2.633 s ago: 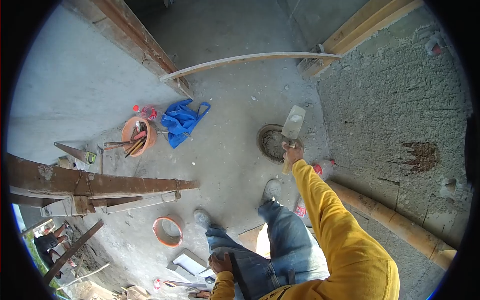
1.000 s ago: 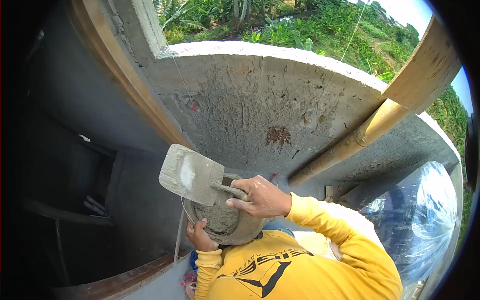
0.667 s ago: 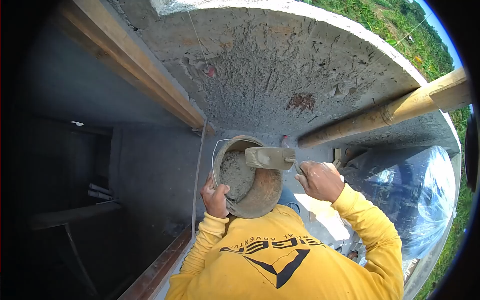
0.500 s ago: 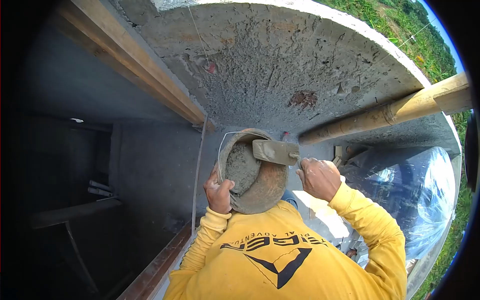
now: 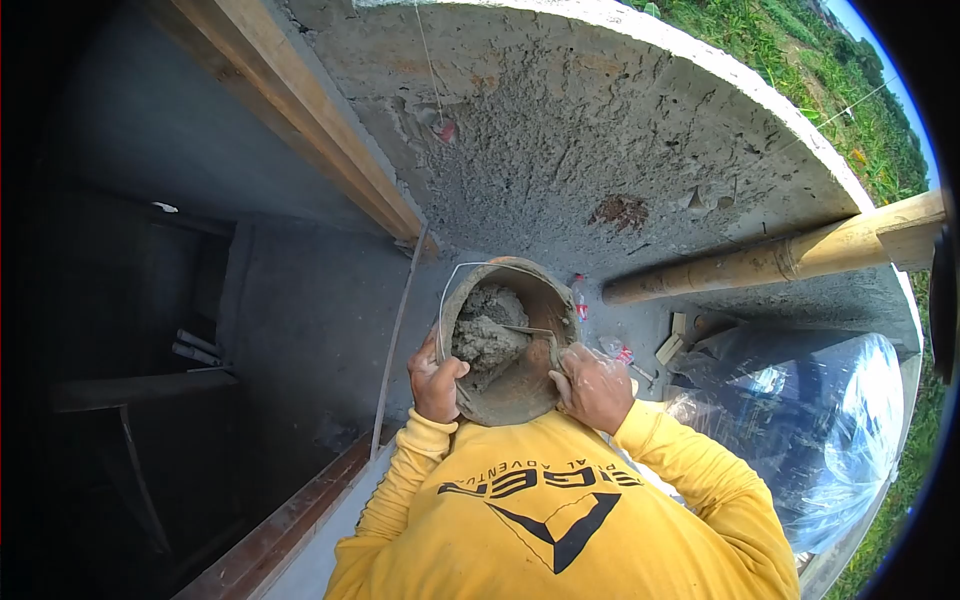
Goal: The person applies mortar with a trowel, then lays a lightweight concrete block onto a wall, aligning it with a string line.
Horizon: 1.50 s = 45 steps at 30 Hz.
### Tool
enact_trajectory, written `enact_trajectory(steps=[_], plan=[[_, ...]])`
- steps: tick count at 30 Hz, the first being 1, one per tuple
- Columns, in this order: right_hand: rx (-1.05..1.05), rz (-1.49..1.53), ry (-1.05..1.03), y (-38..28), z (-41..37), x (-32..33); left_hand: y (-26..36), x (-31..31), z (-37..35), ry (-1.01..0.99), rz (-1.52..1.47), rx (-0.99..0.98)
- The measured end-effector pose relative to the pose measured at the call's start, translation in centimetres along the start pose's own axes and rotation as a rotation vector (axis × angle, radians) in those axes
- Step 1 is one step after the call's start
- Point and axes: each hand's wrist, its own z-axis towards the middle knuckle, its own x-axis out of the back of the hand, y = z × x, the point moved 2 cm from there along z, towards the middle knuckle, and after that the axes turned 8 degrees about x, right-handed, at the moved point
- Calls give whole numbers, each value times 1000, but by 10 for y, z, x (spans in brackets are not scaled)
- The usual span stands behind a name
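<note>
Close against my body is a round bucket (image 5: 510, 405) with a thin wire handle, part filled with wet grey mortar (image 5: 490, 340). My left hand (image 5: 436, 385) grips its left rim, thumb over the edge. In my right hand (image 5: 594, 388), at the right rim, is a trowel (image 5: 540, 332), its fingers closed round a handle they mostly hide. The trowel's blade reaches into the bucket, seen nearly edge-on, with a lump of mortar at it.
A rough curved wall (image 5: 560, 150) rises ahead, with a bamboo pole (image 5: 780, 255) against it. Plastic bottles (image 5: 580, 297) and wood scraps (image 5: 672, 338) lie at the right. A big plastic-wrapped dark object (image 5: 800, 420) stands beyond. Wooden beams (image 5: 310, 110) border a dark opening on the left.
My right hand has moved left and down to the bucket. The trowel blade, flat above the rim before, is now inside, tilted edge-on in the mortar. My left hand stays on the rim.
</note>
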Motion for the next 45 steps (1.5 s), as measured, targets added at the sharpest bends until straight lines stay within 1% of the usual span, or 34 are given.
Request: enact_trajectory(steps=[1,2,4,5,8,11,13,15,16,19,20,22,23,25,26,29,30,31,33,34,35,37,39,41,43,45], plan=[[61,-70,14,3,4,-8,-2,0,-1,-2,33,-7],[125,-140,29,4,6,-11,-3,-1,-3,15,-2,20],[-38,-59,-66,-13,4,12,1,-1,-2,43,-58,69],[-122,-15,-109,-20,5,19,2,3,3,17,-43,47],[-219,311,-270,1,8,-3,2,12,12,-45,21,7],[-247,279,-466,20,15,-22,17,12,19,-77,87,-3],[-315,153,-394,8,8,2,24,14,19,-78,84,27],[-368,64,-300,-9,3,38,23,22,24,-98,119,6],[-413,47,-261,-4,-5,40,22,23,26,-103,132,-6],[-406,30,-238,5,-4,16,27,22,30,-136,180,-36],[-432,91,-323,-1,5,0,29,19,32,-154,185,-22],[-371,202,-343,-15,22,-42,34,13,30,-181,201,8],[-328,281,-343,-17,31,-54,36,14,33,-180,213,-8],[-291,361,-354,-19,37,-53,39,16,33,-165,238,-39],[-280,406,-359,-20,36,-55,42,18,31,-164,299,-72],[-249,480,-318,-9,26,-48,34,28,29,-92,95,59],[-196,474,-252,-6,23,-41,32,29,30,-84,8,70],[-137,462,-183,-4,20,-34,26,35,33,-67,59,-17],[-191,473,-206,-6,21,-4,13,47,37,-54,19,41],[-249,508,-228,-5,18,10,13,49,38,-60,16,64],[-298,532,-235,-2,23,32,12,48,44,-12,-104,52],[-313,531,-186,-11,33,73,13,51,43,20,-137,137],[-329,537,-170,-26,46,126,17,51,43,41,-133,111],[-335,644,-68,-35,57,170,17,53,46,50,-137,103],[-296,732,96,-48,73,212,14,57,51,52,-149,113],[-278,757,182,-59,95,257,21,56,53,61,-114,96]])
